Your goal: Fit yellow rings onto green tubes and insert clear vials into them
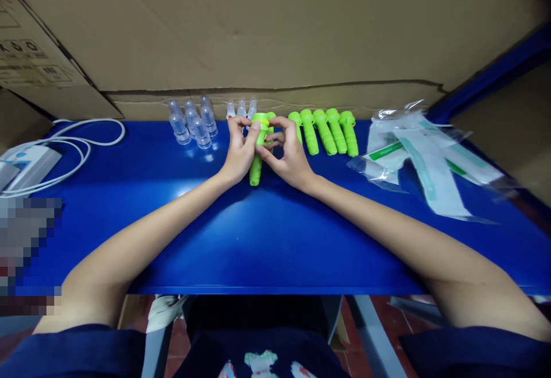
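Note:
Over the middle of the table, my left hand [240, 153] is closed on a lime-green ribbed plastic tube [255, 172] with a wider head. Its thumb presses near the head, and the tube's narrow end points toward me. My right hand [293, 160] is closed on the same tube from the other side, its thumb and fingertips at the head and upper body. Another green tube [271, 116] shows partly behind the held one. Several similar green tubes [321, 131] lie in a row just right of my right hand.
Several clear plastic capped pieces [201, 132] stand at the back left. Three small clear tips [241, 107] stand behind my hands. Flat plastic packets [430, 166] lie in a pile at the right. A white device [37, 166] with a looped cable lies left. Cardboard [275, 28] walls the back.

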`<state>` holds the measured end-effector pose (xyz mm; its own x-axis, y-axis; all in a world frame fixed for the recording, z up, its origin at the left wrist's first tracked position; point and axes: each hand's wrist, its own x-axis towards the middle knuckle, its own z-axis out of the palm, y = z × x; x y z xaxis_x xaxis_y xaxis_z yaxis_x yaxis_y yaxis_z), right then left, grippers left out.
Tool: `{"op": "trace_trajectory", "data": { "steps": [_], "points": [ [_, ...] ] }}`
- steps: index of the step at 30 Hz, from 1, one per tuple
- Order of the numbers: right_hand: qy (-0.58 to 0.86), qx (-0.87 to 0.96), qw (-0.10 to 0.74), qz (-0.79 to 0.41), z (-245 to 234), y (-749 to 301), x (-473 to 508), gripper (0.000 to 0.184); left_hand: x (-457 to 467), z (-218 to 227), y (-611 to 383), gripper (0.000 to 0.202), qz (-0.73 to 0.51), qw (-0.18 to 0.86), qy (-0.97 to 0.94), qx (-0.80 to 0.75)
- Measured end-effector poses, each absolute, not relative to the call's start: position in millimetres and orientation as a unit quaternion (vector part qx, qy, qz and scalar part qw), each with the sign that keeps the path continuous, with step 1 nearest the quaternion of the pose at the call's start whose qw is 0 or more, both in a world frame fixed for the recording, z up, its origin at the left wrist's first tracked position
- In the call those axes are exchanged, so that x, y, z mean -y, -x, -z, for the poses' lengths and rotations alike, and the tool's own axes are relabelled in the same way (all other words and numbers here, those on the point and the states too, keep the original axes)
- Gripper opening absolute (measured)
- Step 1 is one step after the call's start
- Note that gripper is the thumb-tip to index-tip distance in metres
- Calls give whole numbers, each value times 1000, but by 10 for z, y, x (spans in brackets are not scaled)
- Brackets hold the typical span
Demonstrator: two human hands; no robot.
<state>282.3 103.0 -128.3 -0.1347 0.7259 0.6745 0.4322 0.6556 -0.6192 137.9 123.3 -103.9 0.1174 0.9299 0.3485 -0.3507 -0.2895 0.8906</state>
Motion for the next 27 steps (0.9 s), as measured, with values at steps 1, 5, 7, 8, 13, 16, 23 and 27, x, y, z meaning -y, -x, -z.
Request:
{"op": "trace_trajectory", "data": {
  "steps": [1, 5, 7, 8, 13, 16, 23, 27],
  "points": [
    [391, 736, 532, -150, 1287, -2829, -1039, 67, -1245, 1077, -1382, 45, -609, 509, -551, -260],
    [387, 710, 555, -194, 1309, -2856, -1069, 59, -1314, 1179, -1351, 65, -586, 467, -627, -214],
    [381, 697, 570, -209, 1339, -2859, -1086, 57, -1316, 1181, -1333, 70, -572, 464, -645, -205],
    [380, 692, 576, -210, 1357, -2857, -1094, 57, -1300, 1168, -1327, 69, -567, 468, -647, -203],
    [379, 696, 585, -173, 1441, -2835, -1116, 58, -1155, 1064, -1324, 55, -555, 522, -605, -229],
    [379, 709, 567, -180, 1445, -2830, -1106, 61, -1154, 1062, -1313, 48, -569, 500, -599, -257],
    [398, 682, 572, -222, 1404, -2812, -1081, 64, -1314, 1203, -1279, 53, -557, 441, -656, -253],
    [386, 692, 575, -203, 1433, -2824, -1100, 63, -1311, 1202, -1279, 53, -561, 434, -659, -251]
  ]
}}
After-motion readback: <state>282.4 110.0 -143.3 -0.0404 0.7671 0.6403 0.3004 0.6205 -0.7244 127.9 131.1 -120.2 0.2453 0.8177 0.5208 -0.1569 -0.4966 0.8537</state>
